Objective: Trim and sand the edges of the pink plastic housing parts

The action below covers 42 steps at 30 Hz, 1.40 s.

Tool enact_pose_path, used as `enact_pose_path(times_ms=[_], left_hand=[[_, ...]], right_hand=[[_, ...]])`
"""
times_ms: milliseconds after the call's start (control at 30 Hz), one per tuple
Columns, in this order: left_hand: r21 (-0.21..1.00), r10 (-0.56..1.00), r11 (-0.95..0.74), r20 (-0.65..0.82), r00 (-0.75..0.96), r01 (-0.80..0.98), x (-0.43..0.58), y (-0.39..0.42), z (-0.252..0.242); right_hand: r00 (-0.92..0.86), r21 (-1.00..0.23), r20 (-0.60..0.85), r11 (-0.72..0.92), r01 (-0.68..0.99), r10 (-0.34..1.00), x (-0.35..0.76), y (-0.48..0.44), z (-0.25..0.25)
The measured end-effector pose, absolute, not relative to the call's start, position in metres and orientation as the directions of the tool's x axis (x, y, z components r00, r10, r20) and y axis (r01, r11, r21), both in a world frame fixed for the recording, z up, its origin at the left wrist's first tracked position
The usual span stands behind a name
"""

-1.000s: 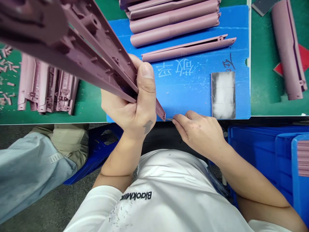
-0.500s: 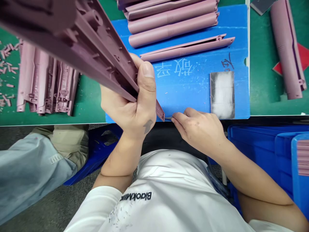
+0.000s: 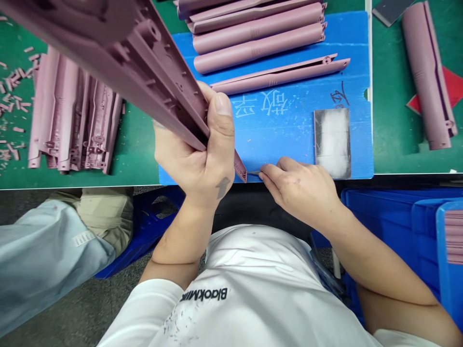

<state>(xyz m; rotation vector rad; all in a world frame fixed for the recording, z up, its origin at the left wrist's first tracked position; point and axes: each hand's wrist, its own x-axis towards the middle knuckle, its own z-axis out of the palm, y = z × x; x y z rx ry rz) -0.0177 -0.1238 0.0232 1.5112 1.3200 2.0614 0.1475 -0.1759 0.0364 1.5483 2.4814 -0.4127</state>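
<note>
Just one tool [image 3: 254, 172] in right grip [image 3: 302, 190]

We are looking at a green table [image 3: 137, 156] on which a blue board [image 3: 278, 140] is lying flat. Across the far part of the blue board, a row of pink shells [image 3: 258, 44] is resting side by side, and nearer on it a slender split piece [image 3: 278, 77] is lying alone. At its near right corner, a grey block [image 3: 332, 143] is showing a whitened top. Left of the board, half-shells [image 3: 68, 115] are lying bunched beside scattered pink bits [image 3: 19, 129]. Right of it, another pink shell [image 3: 425, 72] is overlapping a red piece [image 3: 452, 86], near a dark flat piece [image 3: 392, 9].
</note>
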Motion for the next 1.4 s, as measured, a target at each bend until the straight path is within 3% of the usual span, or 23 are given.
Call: enact_pose_path(times_ms=[367, 733, 833, 900, 1000, 1067, 1167, 1400], left_hand=[[0.796, 0.694, -0.568, 0.6, -0.399, 0.208, -0.014, -0.124, 0.03], [0.805, 0.705, -0.515, 0.593, -0.389, 0.295, -0.015, -0.126, 0.031], [0.793, 0.679, -0.552, 0.606, -0.413, 0.256, -0.019, -0.123, 0.029], [0.805, 0.684, -0.565, 0.58, -0.443, 0.181, -0.023, -0.121, 0.032], [0.863, 0.745, -0.506, 0.439, -0.503, 0.004, -0.03, -0.123, 0.046], [0.884, 0.786, -0.449, 0.322, -0.527, -0.129, -0.033, -0.124, 0.055], [0.873, 0.812, -0.42, 0.24, -0.532, -0.247, -0.037, -0.126, 0.064], [0.788, 0.797, -0.534, 0.347, -0.494, -0.306, -0.037, -0.128, 0.068]], right_hand=[[-0.437, -0.162, -0.329, 0.405, 0.9, 0.838, 0.149, -0.17, 0.034], [-0.438, -0.184, -0.333, 0.398, 0.899, 0.835, 0.148, -0.169, 0.034], [-0.435, -0.293, -0.279, 0.356, 0.887, 0.856, 0.155, -0.168, 0.03], [-0.427, -0.461, -0.213, 0.295, 0.837, 0.879, 0.162, -0.17, 0.026], [-0.397, -0.741, -0.168, 0.15, 0.654, 0.902, 0.167, -0.175, 0.022], [-0.392, -0.859, -0.202, 0.03, 0.512, 0.897, 0.165, -0.179, 0.02], [-0.418, -0.933, -0.253, -0.105, 0.345, 0.872, 0.158, -0.183, 0.021], [-0.424, -0.969, -0.236, -0.182, 0.165, 0.875, 0.153, -0.19, 0.022]])
